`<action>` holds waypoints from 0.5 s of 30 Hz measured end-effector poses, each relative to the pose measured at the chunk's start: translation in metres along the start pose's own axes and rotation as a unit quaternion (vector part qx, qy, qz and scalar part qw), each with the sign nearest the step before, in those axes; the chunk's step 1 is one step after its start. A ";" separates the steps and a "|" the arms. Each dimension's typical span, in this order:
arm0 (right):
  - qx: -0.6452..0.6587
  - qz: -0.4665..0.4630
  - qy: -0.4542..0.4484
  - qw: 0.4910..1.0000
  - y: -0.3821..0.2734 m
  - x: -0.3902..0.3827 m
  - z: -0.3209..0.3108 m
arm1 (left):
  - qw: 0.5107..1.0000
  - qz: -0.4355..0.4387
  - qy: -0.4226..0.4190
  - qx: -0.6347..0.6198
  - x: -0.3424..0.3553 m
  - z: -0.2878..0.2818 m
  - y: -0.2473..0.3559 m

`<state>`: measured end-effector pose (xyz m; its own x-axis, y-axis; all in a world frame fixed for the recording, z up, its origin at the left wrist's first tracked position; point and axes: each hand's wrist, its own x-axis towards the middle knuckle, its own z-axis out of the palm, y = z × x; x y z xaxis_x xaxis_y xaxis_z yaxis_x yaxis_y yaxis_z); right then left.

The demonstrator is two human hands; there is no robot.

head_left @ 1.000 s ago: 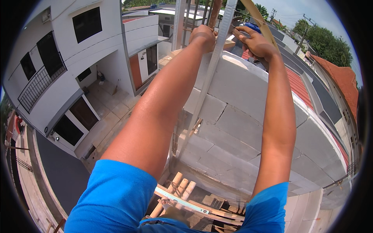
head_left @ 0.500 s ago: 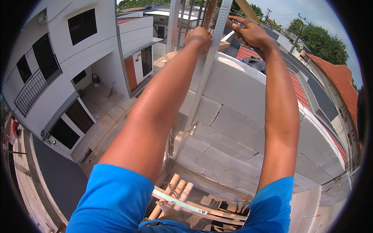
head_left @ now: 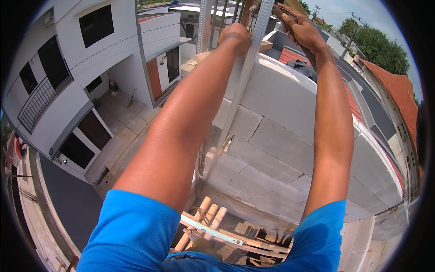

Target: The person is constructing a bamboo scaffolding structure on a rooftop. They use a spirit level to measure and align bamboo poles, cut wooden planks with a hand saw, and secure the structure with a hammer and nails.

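My left hand (head_left: pixel 235 37) is closed beside upright rebar rods (head_left: pixel 225 13), its fingertips hidden on the far side; what they hold cannot be made out. Just right of it, a long pale metal channel (head_left: pixel 247 68) slants down across the block wall. My right hand (head_left: pixel 302 31) grips a dark stick-like handle (head_left: pixel 311 58), which looks like a hammer's. Part of it shows below the palm, and its upper end lies near the channel's top. Timber pieces (head_left: pixel 206 56) sit under my left hand.
A grey block wall (head_left: pixel 281 97) runs below my arms. Beneath me are round wooden poles (head_left: pixel 209 213) and a pale-green spirit level (head_left: pixel 213 231). A white house (head_left: pixel 113 54) stands left across a paved yard (head_left: pixel 120 131). Beyond the wall are a black tank (head_left: pixel 301 68) and red roofing (head_left: pixel 385 84).
My right hand has shifted slightly right, and more of the dark handle shows below it. My left hand has moved slightly right and stays closed. The view has tilted a little.
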<state>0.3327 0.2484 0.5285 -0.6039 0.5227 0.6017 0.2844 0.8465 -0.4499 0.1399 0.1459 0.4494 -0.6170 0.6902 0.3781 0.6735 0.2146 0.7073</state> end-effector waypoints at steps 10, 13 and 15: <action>-0.004 0.028 -0.045 0.999 -0.052 -0.013 -0.008 | 0.999 0.014 -0.003 0.032 0.018 0.009 -0.010; 0.018 0.013 -0.038 0.999 -0.044 -0.019 0.004 | 1.000 -0.002 -0.007 0.025 0.019 0.007 -0.013; -0.058 -0.010 -0.036 0.998 -0.011 -0.010 0.003 | 1.000 0.005 -0.019 0.011 0.019 0.010 -0.009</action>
<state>0.3333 0.2340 0.5258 -0.6605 0.5006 0.5595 0.3536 0.8649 -0.3564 0.1262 0.1643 0.4439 -0.5949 0.7177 0.3619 0.6882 0.2222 0.6906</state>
